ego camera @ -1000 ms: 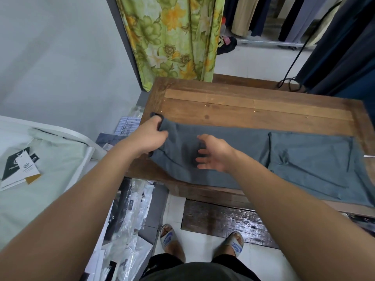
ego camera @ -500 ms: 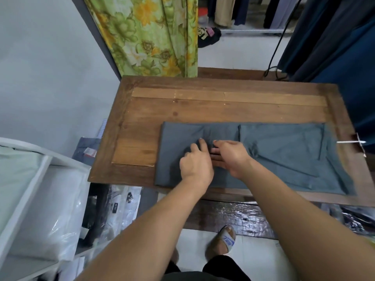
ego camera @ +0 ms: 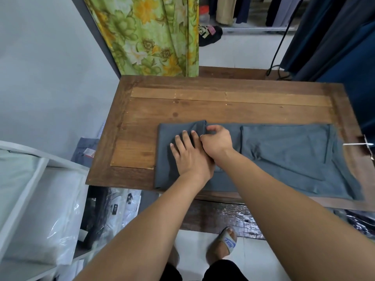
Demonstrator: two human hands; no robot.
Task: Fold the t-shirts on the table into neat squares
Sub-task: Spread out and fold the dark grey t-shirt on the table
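A grey t-shirt (ego camera: 284,155) lies as a long folded strip across the near half of the wooden table (ego camera: 203,104). Its left end is doubled over, and its near edge hangs slightly past the table's front. My left hand (ego camera: 189,157) presses flat on the left part of the cloth with straight fingers. My right hand (ego camera: 218,141) sits just right of it, fingers curled, pinching the cloth at the fold near the strip's far edge.
A white shelf unit (ego camera: 26,189) with plastic-wrapped garments stands to the left. More bagged items (ego camera: 119,201) lie on the floor under the table's left corner. A floral curtain (ego camera: 154,35) hangs behind the table, dark clothes (ego camera: 334,37) at the far right.
The shirt's left end was laid down flat on the table. Both hands came to the middle of the strip; now the right hand has curled and pinches the fold while the left stays flat.
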